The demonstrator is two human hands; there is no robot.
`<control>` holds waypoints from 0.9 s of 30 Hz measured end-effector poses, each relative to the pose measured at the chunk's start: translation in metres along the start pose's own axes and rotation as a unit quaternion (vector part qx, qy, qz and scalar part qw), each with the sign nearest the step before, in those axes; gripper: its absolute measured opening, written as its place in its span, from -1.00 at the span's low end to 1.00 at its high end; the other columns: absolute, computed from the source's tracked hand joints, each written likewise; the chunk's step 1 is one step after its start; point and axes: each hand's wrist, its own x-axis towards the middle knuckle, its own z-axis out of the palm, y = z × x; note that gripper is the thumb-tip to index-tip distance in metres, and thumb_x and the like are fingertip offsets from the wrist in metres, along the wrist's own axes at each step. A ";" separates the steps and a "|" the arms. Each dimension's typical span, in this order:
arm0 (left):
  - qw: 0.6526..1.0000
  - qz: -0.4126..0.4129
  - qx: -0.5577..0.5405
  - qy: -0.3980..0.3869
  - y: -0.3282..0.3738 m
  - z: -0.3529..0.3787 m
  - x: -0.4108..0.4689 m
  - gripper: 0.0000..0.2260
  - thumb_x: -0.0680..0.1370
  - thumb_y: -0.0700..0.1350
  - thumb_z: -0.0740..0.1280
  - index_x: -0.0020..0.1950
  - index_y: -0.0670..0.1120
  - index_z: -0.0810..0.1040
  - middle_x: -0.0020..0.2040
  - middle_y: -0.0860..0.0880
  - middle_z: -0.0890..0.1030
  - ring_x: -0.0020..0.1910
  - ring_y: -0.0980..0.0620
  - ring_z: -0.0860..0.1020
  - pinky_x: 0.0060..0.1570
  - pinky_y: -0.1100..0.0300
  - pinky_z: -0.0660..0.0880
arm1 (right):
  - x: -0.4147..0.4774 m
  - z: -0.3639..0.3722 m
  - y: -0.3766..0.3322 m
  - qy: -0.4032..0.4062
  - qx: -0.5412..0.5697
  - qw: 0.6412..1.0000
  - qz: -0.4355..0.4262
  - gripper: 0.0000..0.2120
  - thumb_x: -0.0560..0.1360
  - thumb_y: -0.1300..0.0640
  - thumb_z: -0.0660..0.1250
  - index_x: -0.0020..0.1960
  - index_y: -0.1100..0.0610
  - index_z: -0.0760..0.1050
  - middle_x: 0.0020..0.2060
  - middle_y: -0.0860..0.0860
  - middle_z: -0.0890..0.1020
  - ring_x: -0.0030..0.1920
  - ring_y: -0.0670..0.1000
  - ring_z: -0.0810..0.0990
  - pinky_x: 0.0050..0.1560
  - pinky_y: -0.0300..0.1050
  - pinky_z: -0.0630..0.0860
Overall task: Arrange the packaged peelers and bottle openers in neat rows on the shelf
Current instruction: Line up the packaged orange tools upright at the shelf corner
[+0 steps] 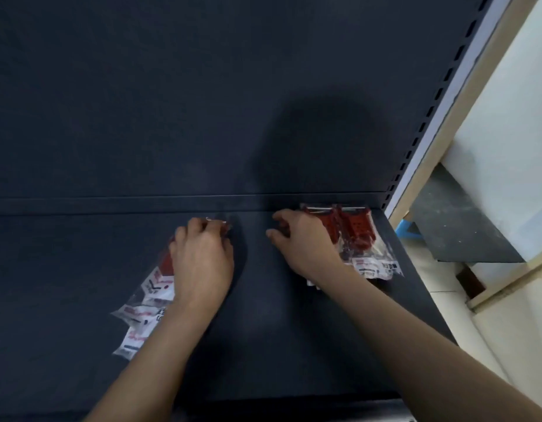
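Observation:
On the dark shelf, several clear packets with red tools and white labels lie in two groups. My left hand lies over a loose pile of packets left of centre, with its curled fingers on the top end of one. My right hand has its fingers curled on the left edge of the packets that lie side by side against the back right corner. Both hands hide part of what they hold.
The shelf's dark back panel rises behind the packets. A slotted upright runs along the right edge. Beyond it are a pale wall, a dark slab and the floor below.

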 end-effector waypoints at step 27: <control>0.994 0.000 -0.051 -0.093 -0.062 -0.019 -0.002 -0.72 0.53 0.01 0.31 0.11 -0.16 0.54 0.07 -0.17 0.50 0.07 -0.18 0.46 0.06 0.00 0.44 | 0.020 0.035 -0.058 -0.027 0.107 0.982 0.151 -0.52 0.38 -0.17 0.41 0.03 0.21 0.45 -0.12 0.07 0.59 -0.27 -0.05 0.54 -0.48 -0.28 0.33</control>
